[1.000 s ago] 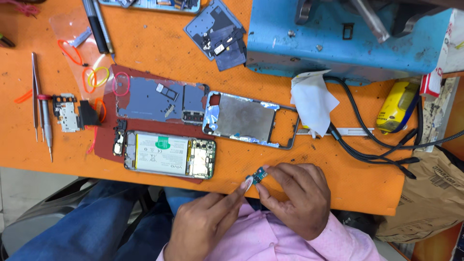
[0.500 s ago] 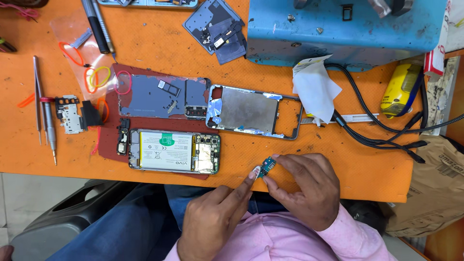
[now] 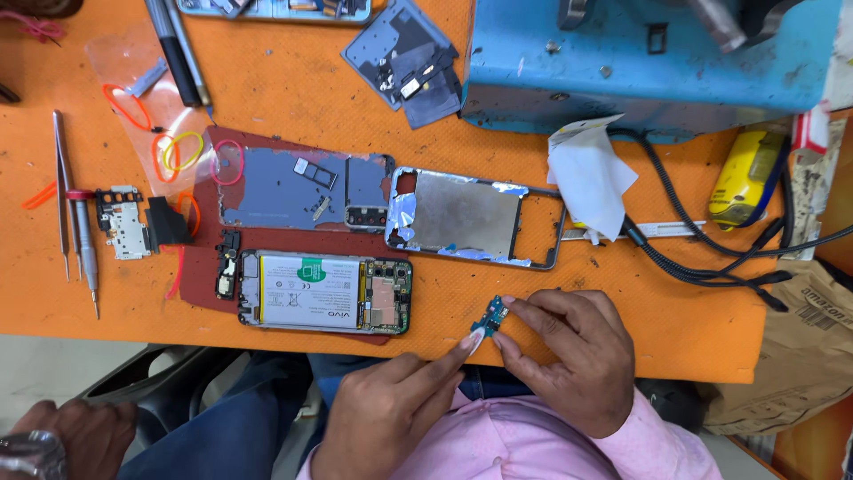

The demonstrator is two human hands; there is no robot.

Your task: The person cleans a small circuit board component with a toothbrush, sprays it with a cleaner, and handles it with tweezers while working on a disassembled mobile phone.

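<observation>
A small blue circuit board [image 3: 490,315] sits near the front edge of the orange worktop [image 3: 293,98], held between both hands. The right hand [image 3: 569,356] has its grip pinched on the board, thumb and fingertips closed on its upper and right edges, while the left hand [image 3: 391,409] reaches in from below with its forefinger stretched out, the nail touching the board's lower left corner; the rest of that hand's fingers are curled under, holding nothing. Just to the left of the board lies an opened phone body [image 3: 324,292] with its white battery and green board exposed, resting on a dark red mat [image 3: 206,298]. Above it on the same mat lies a grey-blue inner cover plate [image 3: 293,188], and to the right of that, partly off the mat, a silver metal mid-frame [image 3: 475,218]. Farther right a crumpled white tissue [image 3: 591,178] lies by black cables [image 3: 702,258] and a yellow tool [image 3: 745,178], below a large blue machine [image 3: 649,62]. At the far left are tweezers [image 3: 60,191], a small screwdriver [image 3: 86,249] and a small white board piece [image 3: 120,222]. Another person's hand [image 3: 67,436] shows at the bottom left corner.
</observation>
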